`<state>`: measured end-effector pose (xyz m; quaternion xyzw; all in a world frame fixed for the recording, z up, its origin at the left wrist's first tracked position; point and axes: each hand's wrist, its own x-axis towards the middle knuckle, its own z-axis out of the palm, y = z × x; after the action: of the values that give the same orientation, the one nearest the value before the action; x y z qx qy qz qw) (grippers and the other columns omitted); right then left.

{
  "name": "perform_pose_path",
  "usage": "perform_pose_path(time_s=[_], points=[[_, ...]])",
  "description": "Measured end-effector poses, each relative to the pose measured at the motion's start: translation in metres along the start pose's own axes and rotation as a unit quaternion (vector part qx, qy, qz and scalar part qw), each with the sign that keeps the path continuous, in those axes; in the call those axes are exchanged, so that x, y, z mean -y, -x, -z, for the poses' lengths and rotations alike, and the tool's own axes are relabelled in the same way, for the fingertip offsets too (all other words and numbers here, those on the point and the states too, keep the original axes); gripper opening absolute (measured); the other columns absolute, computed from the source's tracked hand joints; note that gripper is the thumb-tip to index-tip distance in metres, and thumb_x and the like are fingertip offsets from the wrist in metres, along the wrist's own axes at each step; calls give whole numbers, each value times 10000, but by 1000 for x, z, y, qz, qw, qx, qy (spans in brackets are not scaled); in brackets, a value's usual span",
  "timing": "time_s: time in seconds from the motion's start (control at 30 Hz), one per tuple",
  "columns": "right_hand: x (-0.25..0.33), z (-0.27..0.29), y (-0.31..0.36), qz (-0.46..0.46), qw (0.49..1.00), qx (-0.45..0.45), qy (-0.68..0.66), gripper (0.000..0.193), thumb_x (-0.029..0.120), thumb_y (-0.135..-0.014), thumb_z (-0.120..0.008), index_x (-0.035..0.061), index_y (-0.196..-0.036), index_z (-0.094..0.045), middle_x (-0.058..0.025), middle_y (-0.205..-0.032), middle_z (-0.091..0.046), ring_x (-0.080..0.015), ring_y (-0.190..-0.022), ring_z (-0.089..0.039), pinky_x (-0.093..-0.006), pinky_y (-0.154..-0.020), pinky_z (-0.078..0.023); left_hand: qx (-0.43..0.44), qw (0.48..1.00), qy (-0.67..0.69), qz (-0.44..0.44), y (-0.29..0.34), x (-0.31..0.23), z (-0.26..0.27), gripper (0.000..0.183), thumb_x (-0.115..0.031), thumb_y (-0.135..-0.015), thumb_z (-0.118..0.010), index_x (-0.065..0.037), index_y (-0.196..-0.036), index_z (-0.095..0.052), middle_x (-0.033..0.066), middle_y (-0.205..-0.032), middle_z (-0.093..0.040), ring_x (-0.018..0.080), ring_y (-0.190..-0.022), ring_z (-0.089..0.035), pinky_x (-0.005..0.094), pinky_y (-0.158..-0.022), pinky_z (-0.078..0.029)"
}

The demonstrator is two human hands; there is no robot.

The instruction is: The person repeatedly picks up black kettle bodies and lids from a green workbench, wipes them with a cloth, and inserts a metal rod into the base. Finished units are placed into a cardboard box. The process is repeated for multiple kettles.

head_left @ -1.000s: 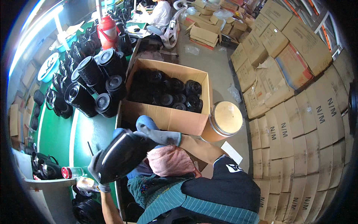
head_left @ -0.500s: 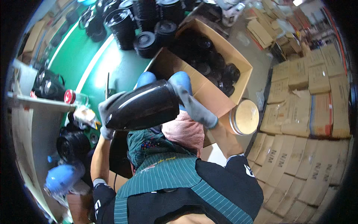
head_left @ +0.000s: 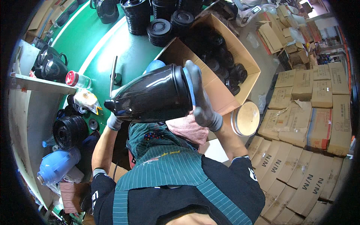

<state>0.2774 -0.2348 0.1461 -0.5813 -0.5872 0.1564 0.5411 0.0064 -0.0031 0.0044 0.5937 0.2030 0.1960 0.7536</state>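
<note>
A glossy black tapered plastic container (head_left: pixel 153 95) lies tilted on its side above my lap, its wide rimmed end toward the right. My left hand (head_left: pixel 114 122), in a grey glove, grips its narrow left end; most of those fingers are hidden behind it. By the wide end is my right hand (head_left: pixel 204 103), also gloved in grey, with its fingers stretched out and apart beside the rim. Whether the right fingertips touch the rim I cannot tell. Beneath, a pink cloth (head_left: pixel 187 129) lies over my lap.
An open cardboard box (head_left: pixel 247 77) of black round parts stands ahead to the right, a round tub with a tan top (head_left: pixel 247 120) beside it. Stacked black lids (head_left: pixel 159 32) stand on the green surface (head_left: pixel 108 48). At left are a red-lidded jar (head_left: pixel 78 80) and a blue container (head_left: pixel 58 165); cartons (head_left: pixel 288 165) rise at right.
My right hand has shifted right along the wide end, and its fingers now point up. The container has turned, bringing its rim more into sight. My head view has shifted a little.
</note>
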Motion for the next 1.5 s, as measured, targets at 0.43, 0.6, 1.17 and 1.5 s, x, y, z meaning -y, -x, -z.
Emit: perform_pose_path(time_s=[0.43,0.6,1.17,1.5], points=[[-27,-17,33,-301,945,-41,-122,657,452,-1201,-239,-22,-1633,-381,-129,-1733,-343,-258,-1552,-390,-345,-1312,-243,58,771,-547,-321,-39,-140,-61,474,-256,-837,-753,-58,-1267,-780,187,-1170,-789,359,-1023,-789,418,-922,-619],[18,-7,22,-134,988,-44,-57,873,574,-1152,-345,-33,-1722,-86,-235,-1795,-149,-323,-1666,-145,-405,-1336,-132,-42,957,-250,-137,-42,-86,-45,425,-187,-886,-788,16,-1259,-763,128,-1146,-809,208,-1049,-764,349,-946,-596],[-95,26,84,-414,723,-146,-534,698,601,-1083,-552,94,-1563,-541,-91,-1571,-562,-224,-1390,-535,-387,-1244,-386,-52,842,-434,-314,-29,-69,-99,579,-169,-853,-780,-40,-1408,-678,226,-1285,-738,395,-1142,-746,442,-1003,-595],[-84,-28,55,-223,964,77,124,967,508,-774,-925,72,-1549,-544,-234,-1583,-502,-409,-1452,-506,-466,-1227,-408,-279,651,-696,-117,-54,8,13,764,-419,-984,-740,75,-1515,-502,285,-1452,-597,464,-1372,-533,541,-1162,-417]])
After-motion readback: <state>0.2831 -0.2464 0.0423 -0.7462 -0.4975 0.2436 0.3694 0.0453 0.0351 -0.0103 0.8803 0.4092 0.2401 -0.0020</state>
